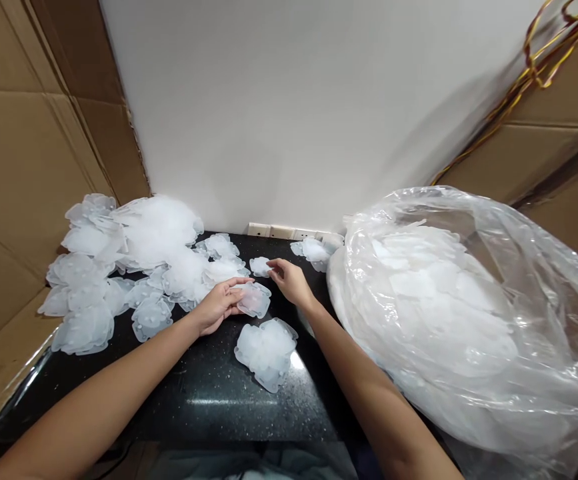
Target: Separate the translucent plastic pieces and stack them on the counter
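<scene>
My left hand (219,305) grips a translucent white, scallop-edged plastic piece (254,299) between thumb and fingers, above the black speckled countertop (199,380). Just to its right, my right hand (290,280) has its thumb and fingertips pinched together at the edge of a smaller translucent piece (259,267). Whether the fingers hold that piece or only touch it is hard to see. In front of both hands lies a small stack of similar pieces (267,353). A large heap of the same pieces (153,230) spreads over the left side of the counter.
A big clear plastic bag (533,267) full of white pieces stands open at the right. A few pieces (313,250) lie beside it. White sockets (281,232) line the wall's foot. Cardboard (13,153) stands at the left, and yellow-brown wires (529,73) hang at upper right.
</scene>
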`<state>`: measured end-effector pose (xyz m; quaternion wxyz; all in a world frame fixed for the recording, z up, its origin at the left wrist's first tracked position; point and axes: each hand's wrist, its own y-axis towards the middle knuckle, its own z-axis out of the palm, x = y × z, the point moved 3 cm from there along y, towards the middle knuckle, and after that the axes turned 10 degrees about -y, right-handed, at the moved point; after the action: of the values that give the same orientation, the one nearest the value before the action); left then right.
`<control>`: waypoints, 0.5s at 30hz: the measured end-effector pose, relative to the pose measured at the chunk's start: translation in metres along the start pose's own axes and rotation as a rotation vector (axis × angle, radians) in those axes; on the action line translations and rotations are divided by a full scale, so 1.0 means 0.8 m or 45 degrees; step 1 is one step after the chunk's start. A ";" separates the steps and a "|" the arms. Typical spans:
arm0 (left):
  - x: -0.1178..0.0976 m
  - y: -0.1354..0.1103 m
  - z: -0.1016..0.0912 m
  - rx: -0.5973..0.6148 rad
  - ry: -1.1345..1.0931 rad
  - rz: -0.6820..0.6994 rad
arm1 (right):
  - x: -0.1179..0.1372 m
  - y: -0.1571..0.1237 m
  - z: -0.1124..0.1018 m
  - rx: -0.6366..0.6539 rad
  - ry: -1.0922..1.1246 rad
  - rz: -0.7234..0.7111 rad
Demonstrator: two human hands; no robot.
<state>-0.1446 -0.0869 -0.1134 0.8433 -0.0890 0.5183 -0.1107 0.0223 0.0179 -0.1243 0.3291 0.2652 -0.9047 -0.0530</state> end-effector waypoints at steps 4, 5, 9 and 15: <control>-0.005 0.001 -0.001 0.016 -0.132 -0.017 | -0.009 0.018 0.015 0.001 -0.141 -0.005; -0.006 0.002 -0.001 0.023 -0.155 -0.011 | -0.009 0.020 0.018 -0.001 -0.167 -0.002; -0.008 0.003 -0.003 0.063 -0.211 -0.012 | -0.001 0.022 0.018 -0.029 -0.200 0.042; -0.010 0.003 -0.006 0.040 -0.204 0.002 | -0.001 -0.001 -0.005 -0.105 -0.040 0.169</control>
<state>-0.1519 -0.0824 -0.1091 0.8836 -0.0840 0.4472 -0.1106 0.0259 0.0178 -0.1222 0.3282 0.1900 -0.9225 -0.0724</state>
